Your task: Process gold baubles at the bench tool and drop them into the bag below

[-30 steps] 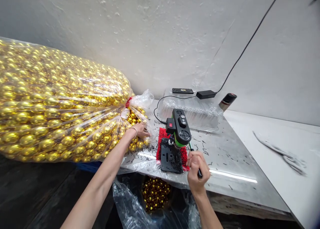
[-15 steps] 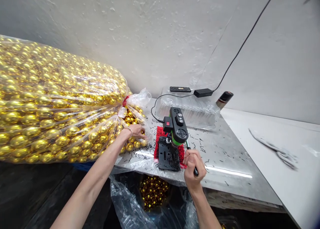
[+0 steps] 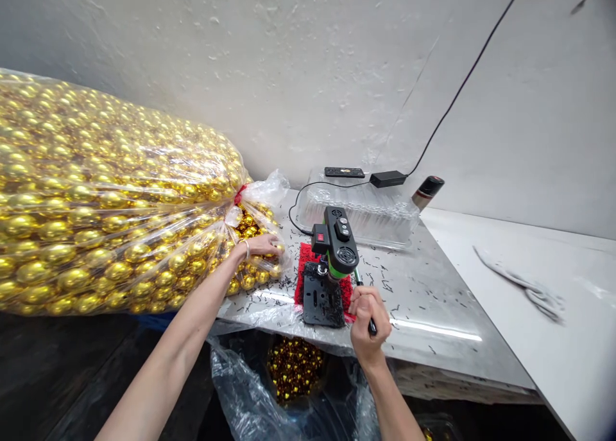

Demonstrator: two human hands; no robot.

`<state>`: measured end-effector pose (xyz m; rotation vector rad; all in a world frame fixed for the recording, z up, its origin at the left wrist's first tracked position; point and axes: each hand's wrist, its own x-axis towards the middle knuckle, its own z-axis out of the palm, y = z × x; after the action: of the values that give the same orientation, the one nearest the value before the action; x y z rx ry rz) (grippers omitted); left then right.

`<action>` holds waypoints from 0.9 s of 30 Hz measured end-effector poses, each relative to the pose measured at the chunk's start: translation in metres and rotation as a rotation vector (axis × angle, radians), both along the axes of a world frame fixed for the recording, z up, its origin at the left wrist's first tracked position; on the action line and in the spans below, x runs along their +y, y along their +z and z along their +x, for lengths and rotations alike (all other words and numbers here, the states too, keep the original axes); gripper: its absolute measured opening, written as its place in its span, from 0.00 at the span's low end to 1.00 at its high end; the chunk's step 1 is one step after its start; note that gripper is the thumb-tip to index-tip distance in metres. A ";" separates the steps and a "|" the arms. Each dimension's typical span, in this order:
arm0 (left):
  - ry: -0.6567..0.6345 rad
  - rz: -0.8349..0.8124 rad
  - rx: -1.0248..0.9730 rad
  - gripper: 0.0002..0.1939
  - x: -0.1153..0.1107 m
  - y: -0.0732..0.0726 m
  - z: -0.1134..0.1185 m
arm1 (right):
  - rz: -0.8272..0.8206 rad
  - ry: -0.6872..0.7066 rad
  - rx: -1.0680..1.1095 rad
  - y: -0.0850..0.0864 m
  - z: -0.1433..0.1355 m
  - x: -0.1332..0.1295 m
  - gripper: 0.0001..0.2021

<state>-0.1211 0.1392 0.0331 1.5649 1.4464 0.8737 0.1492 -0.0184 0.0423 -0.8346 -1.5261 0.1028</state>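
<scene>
My left hand (image 3: 262, 244), with a band at the wrist, is at the mouth of a clear plastic bag (image 3: 120, 200) full of shiny gold balls. Its fingers are bent around a gold ball at the edge of the loose gold balls (image 3: 248, 279); the grip is partly hidden. Wrapped in a fist, my right hand (image 3: 369, 319) holds the black-gripped lever (image 3: 372, 327) of a small bench machine (image 3: 341, 239). This black and green machine has a red switch and stands on a slotted black base plate (image 3: 321, 305), over a red mat (image 3: 304, 268).
Small black bits litter the metal tabletop (image 3: 433, 325). Behind the machine are a clear plastic tray (image 3: 356, 213), a remote control (image 3: 344, 171), a power adapter (image 3: 387, 179) and a spray can (image 3: 427, 192). Scissors (image 3: 534, 290) lie at right. Below the edge, a plastic-lined container (image 3: 235, 383) holds gold balls.
My left hand has risen slightly, its fingers reaching a little farther right among the gold balls. My right hand keeps its hold on the lever. The view has shifted slightly.
</scene>
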 end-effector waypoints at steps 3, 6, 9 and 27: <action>-0.035 -0.237 -0.248 0.06 -0.006 0.007 -0.006 | 0.002 0.002 -0.005 -0.001 0.000 0.000 0.14; 0.050 -0.328 -0.460 0.04 -0.009 0.014 -0.012 | 0.012 -0.004 0.004 -0.002 0.000 0.001 0.14; 0.165 -0.373 -0.644 0.03 -0.009 0.019 -0.015 | 0.016 -0.006 0.021 -0.003 0.000 0.001 0.14; 0.314 -0.435 -1.217 0.16 -0.118 0.020 0.043 | -0.016 -0.037 0.048 -0.002 -0.001 0.000 0.15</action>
<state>-0.0786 0.0215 0.0533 0.2814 0.8445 1.2528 0.1486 -0.0180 0.0401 -0.8671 -1.4661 0.1073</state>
